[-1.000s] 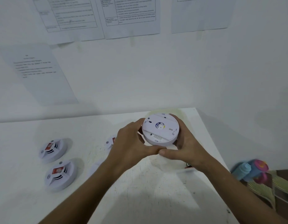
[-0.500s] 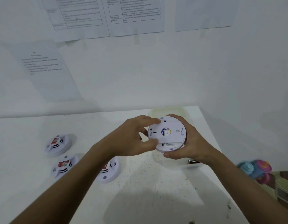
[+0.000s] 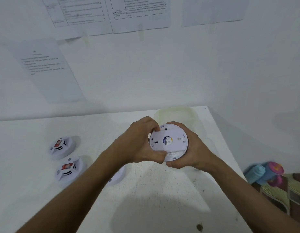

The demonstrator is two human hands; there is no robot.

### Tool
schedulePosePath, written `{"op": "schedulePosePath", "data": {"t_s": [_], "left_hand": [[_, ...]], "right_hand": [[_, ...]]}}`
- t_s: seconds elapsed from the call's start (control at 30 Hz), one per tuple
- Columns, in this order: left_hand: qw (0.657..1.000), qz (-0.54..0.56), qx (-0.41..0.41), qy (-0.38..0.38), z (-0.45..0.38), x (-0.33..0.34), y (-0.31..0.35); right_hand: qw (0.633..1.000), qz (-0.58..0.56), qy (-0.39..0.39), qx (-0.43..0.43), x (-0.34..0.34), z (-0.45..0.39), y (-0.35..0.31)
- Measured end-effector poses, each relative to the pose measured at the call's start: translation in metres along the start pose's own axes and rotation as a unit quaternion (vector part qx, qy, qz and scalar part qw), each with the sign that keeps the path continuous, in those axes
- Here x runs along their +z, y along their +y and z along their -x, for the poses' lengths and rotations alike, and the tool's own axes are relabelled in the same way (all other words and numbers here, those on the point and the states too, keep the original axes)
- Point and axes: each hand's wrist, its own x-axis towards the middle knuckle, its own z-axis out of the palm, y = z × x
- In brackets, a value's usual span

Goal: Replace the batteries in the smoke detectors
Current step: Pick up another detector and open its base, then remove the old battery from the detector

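Observation:
Above the white table point(image 3: 162, 199) I hold a round white smoke detector point(image 3: 169, 143) with its back plate, marked by a small blue and yellow sticker, turned toward me. My right hand point(image 3: 193, 148) cups its right side and underside. My left hand point(image 3: 140, 142) grips the plate's left rim, thumb at the bottom edge and fingers at the top. Two more detectors with red labels lie face up at the left, one farther back point(image 3: 61, 147) and one nearer point(image 3: 68, 170). A third detector point(image 3: 117, 177) is mostly hidden under my left forearm.
A pale translucent plastic container point(image 3: 177, 113) sits at the table's back right corner behind my hands. Printed paper sheets point(image 3: 139, 14) hang on the white wall. Off the table's right edge stand colourful bottles point(image 3: 265, 174) and a woven item.
The detector's back plate has turned anticlockwise in my hands, the sticker now rotated. My left fingers moved over the plate's top left rim. The view shifted slightly.

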Motion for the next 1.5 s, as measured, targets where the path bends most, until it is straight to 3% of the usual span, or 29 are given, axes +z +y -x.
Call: {"op": "schedulePosePath", "data": {"t_s": [0.43,0.63,0.77,1.03,1.2,1.37,1.5], "left_hand": [[0.996,-0.063,-0.054,-0.023,0.003,0.014,0.003],[0.997,0.033,-0.031,-0.069,0.003,0.004,0.000],[0.994,0.076,-0.064,-0.054,0.003,0.007,0.002],[0.991,0.006,-0.133,-0.002,-0.002,0.017,0.008],[0.995,0.011,-0.102,-0.006,-0.004,0.013,0.004],[0.993,0.030,-0.084,0.078,0.003,0.009,-0.005],[0.982,0.034,-0.158,0.102,0.025,0.024,-0.028]], "right_hand": [[0.999,-0.004,-0.022,0.023,0.005,0.002,0.005],[0.999,0.018,-0.037,0.031,-0.006,0.002,0.002],[0.998,0.035,-0.036,0.021,-0.006,0.001,0.002],[0.999,0.039,-0.009,0.034,0.003,-0.001,0.006],[0.999,0.029,-0.005,0.031,-0.001,-0.003,0.007],[0.999,0.019,-0.016,0.041,-0.008,0.006,0.013],[0.998,0.003,0.011,0.055,-0.024,0.017,0.018]]}}
